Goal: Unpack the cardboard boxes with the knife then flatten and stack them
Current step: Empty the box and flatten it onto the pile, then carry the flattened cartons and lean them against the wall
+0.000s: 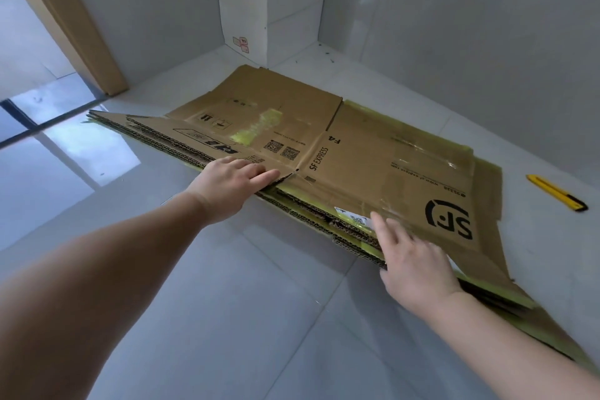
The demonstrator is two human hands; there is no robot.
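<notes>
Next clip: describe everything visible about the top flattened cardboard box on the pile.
The top flattened brown corrugated cardboard box lies flat on a stack of other flattened boxes on the pale tiled floor. It carries black SF Express printing, a round SF logo, QR codes, clear tape strips and yellowish tape remnants. Its flaps are spread out and creased. The left hand rests with straight fingers on its near edge; the right hand touches it near the logo.
</notes>
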